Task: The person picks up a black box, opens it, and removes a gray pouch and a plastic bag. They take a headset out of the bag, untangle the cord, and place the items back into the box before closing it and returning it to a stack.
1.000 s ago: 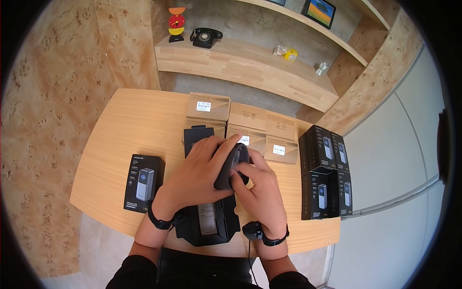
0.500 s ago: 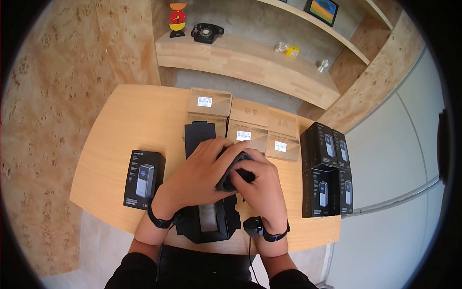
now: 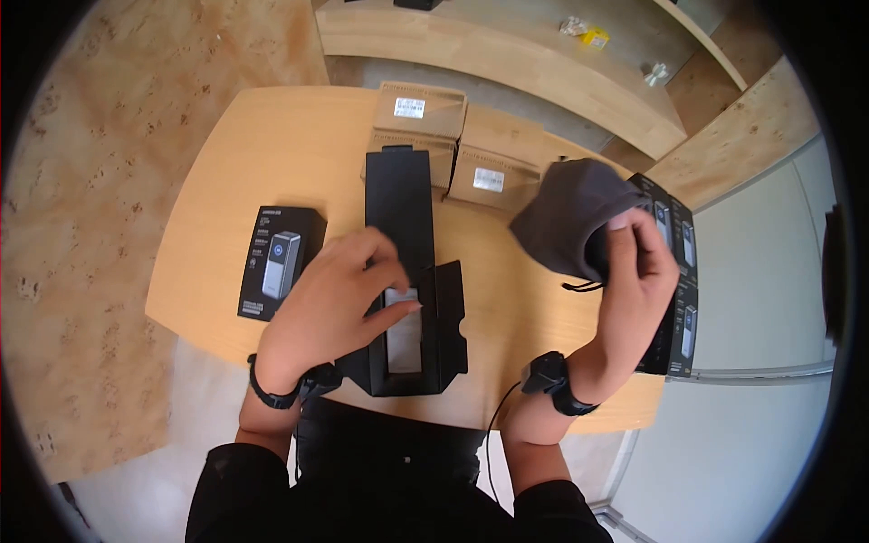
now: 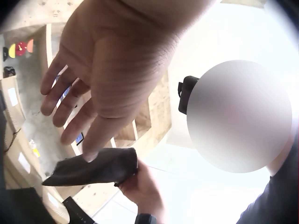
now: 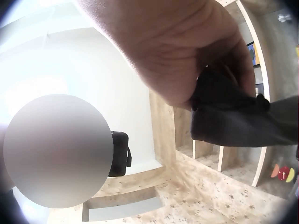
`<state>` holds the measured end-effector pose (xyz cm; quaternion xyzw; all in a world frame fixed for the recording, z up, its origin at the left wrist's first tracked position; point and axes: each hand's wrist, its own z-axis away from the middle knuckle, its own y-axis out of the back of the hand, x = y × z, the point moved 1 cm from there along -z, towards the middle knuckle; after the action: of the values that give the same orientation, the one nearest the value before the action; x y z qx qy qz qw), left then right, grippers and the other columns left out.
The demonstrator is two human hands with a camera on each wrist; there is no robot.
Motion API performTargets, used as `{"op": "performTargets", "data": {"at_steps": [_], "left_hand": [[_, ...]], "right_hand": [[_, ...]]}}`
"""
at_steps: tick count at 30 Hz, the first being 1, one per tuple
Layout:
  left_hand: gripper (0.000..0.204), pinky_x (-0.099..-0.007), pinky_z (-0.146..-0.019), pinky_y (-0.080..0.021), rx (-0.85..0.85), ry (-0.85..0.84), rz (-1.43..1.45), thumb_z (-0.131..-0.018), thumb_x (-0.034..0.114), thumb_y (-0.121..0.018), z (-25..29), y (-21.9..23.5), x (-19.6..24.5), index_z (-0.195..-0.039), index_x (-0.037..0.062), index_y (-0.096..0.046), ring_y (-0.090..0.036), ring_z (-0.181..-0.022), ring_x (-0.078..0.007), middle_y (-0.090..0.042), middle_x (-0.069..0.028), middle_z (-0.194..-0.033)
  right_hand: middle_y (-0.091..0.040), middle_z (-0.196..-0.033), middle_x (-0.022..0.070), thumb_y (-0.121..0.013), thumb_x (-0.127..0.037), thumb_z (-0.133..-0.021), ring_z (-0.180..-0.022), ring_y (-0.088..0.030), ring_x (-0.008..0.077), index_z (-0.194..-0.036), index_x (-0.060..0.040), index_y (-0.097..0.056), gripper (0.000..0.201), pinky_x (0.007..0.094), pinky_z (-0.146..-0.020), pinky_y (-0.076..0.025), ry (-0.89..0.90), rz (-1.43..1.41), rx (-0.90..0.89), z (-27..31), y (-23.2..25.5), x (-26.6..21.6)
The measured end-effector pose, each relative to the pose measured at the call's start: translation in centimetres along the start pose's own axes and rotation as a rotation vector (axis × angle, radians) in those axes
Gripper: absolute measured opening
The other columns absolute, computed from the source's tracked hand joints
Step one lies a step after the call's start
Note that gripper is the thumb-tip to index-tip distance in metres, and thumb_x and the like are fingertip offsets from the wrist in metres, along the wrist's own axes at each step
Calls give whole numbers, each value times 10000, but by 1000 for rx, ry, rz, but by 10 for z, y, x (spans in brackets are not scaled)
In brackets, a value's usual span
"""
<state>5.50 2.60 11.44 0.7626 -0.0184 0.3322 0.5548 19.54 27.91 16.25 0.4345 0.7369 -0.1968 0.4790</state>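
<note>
My right hand (image 3: 636, 271) pinches a dark grey drawstring pouch (image 3: 575, 217) by its mouth, holding it up over the right part of the table. A black cord hangs from the pouch's lower edge. In the right wrist view, the fingers are curled round the gathered rim of the pouch (image 5: 243, 123). My left hand (image 3: 330, 303) hovers with loosely bent fingers above an opened black box (image 3: 398, 195), whose long lid flap points away from me. Inside the box lies a silver-grey rectangular item (image 3: 404, 348), partly covered by the left thumb and fingers.
A closed black box (image 3: 282, 262) with a device picture lies left of the opened one. Brown cartons (image 3: 418, 113) are stacked at the table's back. More black boxes (image 3: 683, 308) stand at the right edge, partly behind my right hand. Beyond is a wooden shelf (image 3: 507, 68).
My hands have parted: the right hand has carried the pouch up and to the right, while the left has let go of it and moved back over the opened box. The head view has tilted down.
</note>
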Motion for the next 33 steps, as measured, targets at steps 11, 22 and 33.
{"op": "performTargets", "data": {"at_steps": [11, 22, 33], "left_hand": [[737, -578, -1260, -211, -81, 227, -388, -555, 312, -980, 28, -82, 6, -1226, 100, -763, -286, -1508, -459, -301, -209, -1650], [782, -570, -1269, -197, -114, 285, -338, -522, 291, -992, 26, -92, 1, -1248, 122, -758, -264, -1531, -458, -227, -202, -1702], [366, -597, -1277, -167, -7, 193, -268, -649, 150, -915, 37, -84, 9, -985, 112, -775, -231, -1560, -458, -273, -226, -1691]], "right_hand": [[-703, -953, -2, -710, -83, -1014, -886, -595, 57, -1095, 51, -730, 158, 203, -827, -473, -53, -68, 13, -1, 16, 2], [-716, -993, 25, -660, -110, -1036, -938, -631, 86, -1082, 51, -734, 184, 225, -902, -482, -29, -9, -4, 0, 22, 4], [-677, -1023, 23, -702, -58, -1005, -960, -581, 95, -1038, 74, -708, 137, 221, -918, -437, -36, -48, 20, -1, 20, -3]]}}
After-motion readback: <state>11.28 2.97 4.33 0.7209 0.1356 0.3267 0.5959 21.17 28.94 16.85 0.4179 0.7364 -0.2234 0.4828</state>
